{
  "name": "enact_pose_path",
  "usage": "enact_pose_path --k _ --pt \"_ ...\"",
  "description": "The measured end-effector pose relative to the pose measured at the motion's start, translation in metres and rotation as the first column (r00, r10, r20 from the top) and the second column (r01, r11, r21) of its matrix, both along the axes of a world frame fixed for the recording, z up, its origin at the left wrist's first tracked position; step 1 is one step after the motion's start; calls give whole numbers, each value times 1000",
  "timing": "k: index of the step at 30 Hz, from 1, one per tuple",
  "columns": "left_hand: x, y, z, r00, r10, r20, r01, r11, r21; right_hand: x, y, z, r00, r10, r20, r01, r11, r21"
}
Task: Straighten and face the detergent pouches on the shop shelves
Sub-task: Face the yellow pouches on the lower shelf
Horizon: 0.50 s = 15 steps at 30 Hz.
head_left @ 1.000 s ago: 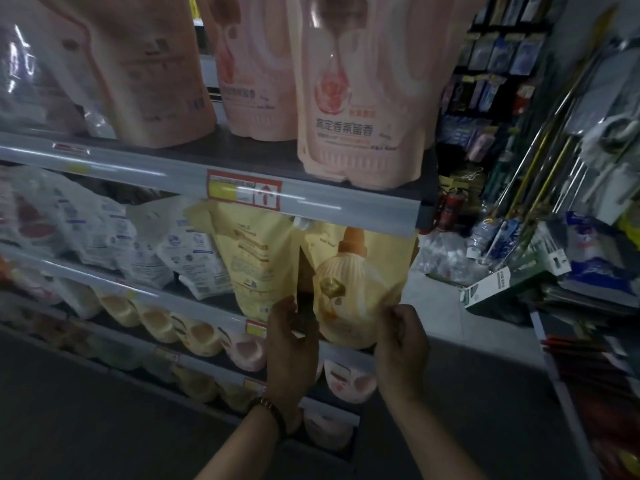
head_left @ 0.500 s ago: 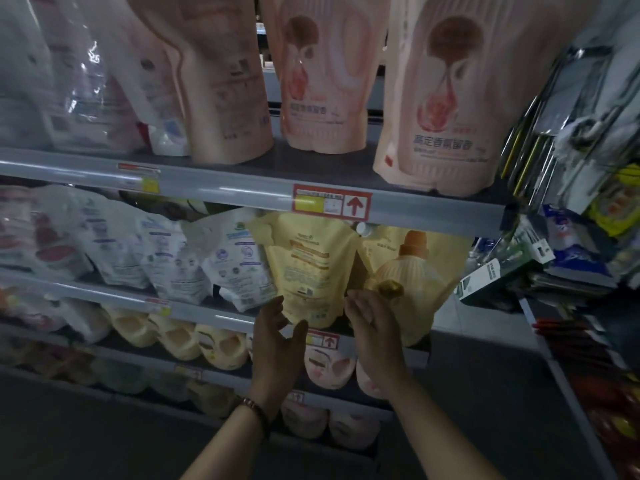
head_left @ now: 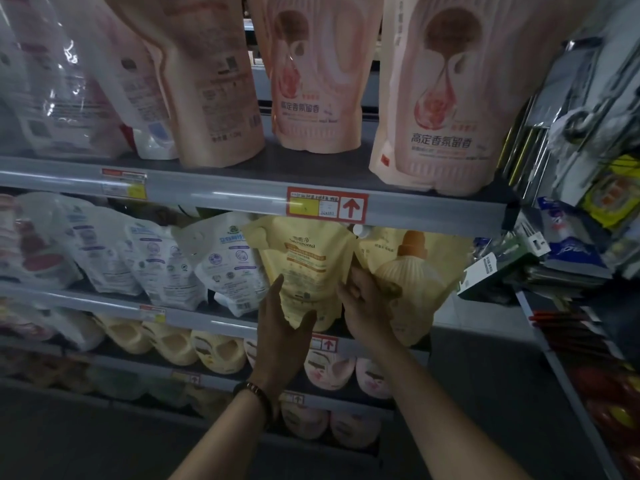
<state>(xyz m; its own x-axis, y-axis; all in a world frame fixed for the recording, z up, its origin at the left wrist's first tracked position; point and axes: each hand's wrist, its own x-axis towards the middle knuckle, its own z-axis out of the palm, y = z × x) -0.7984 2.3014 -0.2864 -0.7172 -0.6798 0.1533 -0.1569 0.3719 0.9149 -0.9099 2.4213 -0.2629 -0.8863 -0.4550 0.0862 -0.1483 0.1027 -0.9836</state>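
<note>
One head-worn view, close, facing forward at the arrow label; shelves run above and below it.

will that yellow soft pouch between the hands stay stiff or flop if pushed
Probably floppy: the yellow soft plastic pouch is creased and leans sideways. Likely heavy for its size, since its base bulges. It may tip once let go; the left hand cups its lower corner, the right hand touches its edge.

Both bare forearms are stretched forward and up. The bare left hand is held flat, thumb spread wide, while the bare right hand is shown back-outward, fingers bent.
</note>
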Motion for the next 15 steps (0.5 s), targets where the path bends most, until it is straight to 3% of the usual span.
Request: enact_pose_path --k 8,15 --pt "-12 10 -4 1000 -21 -16 19 994 -104 -6 -5 -4 999 -25 20 24 999 39" --pt "-16 6 -6 998 -56 -8 55 995 -89 -6 -15 -8 998 -61 -34 64 994 86"
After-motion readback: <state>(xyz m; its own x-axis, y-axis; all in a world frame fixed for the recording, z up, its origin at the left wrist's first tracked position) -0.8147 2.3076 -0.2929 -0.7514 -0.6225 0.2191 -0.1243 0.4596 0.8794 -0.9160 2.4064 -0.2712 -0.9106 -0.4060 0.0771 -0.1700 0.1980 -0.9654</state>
